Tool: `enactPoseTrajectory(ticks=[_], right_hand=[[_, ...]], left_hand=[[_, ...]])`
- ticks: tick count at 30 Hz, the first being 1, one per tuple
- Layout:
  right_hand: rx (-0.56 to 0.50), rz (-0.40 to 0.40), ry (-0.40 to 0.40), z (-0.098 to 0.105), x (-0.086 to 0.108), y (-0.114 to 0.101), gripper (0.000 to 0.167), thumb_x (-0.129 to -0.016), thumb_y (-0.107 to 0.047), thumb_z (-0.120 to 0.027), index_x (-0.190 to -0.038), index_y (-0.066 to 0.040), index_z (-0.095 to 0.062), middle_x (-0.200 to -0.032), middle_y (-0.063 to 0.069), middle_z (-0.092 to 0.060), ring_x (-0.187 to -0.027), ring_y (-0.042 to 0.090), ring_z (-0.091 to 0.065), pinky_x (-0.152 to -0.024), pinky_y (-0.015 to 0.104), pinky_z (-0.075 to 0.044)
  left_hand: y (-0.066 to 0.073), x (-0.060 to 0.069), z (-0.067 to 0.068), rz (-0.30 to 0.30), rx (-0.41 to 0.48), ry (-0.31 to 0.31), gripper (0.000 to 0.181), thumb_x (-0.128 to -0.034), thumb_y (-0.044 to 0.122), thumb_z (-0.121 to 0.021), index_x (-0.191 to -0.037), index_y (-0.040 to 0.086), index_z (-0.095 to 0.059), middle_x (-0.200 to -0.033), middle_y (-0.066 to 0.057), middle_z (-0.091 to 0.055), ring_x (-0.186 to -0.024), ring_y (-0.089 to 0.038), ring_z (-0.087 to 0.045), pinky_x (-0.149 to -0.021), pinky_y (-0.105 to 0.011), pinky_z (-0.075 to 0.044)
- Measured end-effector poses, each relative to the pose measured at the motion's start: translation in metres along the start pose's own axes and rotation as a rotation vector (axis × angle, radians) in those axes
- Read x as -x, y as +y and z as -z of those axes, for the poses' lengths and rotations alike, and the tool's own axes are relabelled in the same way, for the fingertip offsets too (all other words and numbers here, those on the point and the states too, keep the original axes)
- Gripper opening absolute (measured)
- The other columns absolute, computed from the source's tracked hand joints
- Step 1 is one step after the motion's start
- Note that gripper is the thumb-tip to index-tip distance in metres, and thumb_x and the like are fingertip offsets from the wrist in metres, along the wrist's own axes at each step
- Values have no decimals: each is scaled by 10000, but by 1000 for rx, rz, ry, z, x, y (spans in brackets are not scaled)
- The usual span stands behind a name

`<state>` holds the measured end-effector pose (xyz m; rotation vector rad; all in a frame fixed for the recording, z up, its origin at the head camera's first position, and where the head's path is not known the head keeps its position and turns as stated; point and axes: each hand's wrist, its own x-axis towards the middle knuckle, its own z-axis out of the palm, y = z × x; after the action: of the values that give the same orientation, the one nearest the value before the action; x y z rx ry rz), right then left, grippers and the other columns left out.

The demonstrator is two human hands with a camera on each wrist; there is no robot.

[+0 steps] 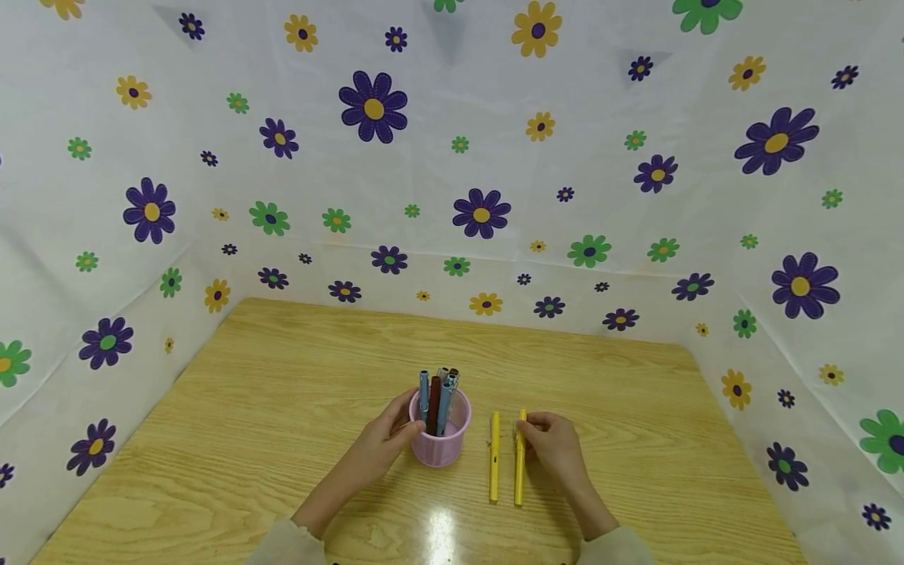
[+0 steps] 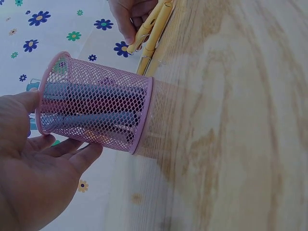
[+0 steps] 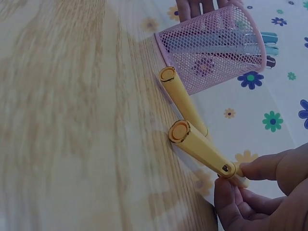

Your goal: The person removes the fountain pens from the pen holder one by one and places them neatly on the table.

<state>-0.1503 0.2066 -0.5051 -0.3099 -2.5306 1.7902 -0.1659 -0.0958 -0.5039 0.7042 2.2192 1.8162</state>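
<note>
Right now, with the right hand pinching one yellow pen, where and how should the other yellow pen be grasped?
Probably pinch the other yellow pen at its middle, from above, squeezing its long sides. It lies flat, long and slim, with gaps separating it from the cup and the pinched pen.

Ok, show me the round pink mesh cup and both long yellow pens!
Round pink mesh cup [image 1: 438,452]: head view, on its front wall.
Long yellow pen [image 1: 519,468] in the right hand [image 1: 556,449]: head view, on its barrel.
Other long yellow pen [image 1: 494,472]: head view, on its barrel.
</note>
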Motion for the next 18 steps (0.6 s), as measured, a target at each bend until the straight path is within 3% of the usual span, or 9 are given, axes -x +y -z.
enactPoseTrajectory(ticks=[13,18], right_hand=[[173,35,51,-8,-3,-4,289,-966,-75,-701,-1150,148,-684,-870,127,-724,-636,150,-650,-512,235,-562],[185,30,58,-12,-4,-3,291,-944,-56,-706,-1151,146,-675,-865,119,-716,-624,150,-653,-511,256,-579]], left_hand=[[2,0,-1,9,5,-2,617,-1103,216,-532,-1622,28,-254,-1566,-286,-405,-1444,-413,-412,-1182,-460,-372],[2,0,-1,5,-5,2,620,-1104,220,-531,-1619,15,-254,-1558,-289,-414,-1438,-415,-422,-1181,-467,-373]])
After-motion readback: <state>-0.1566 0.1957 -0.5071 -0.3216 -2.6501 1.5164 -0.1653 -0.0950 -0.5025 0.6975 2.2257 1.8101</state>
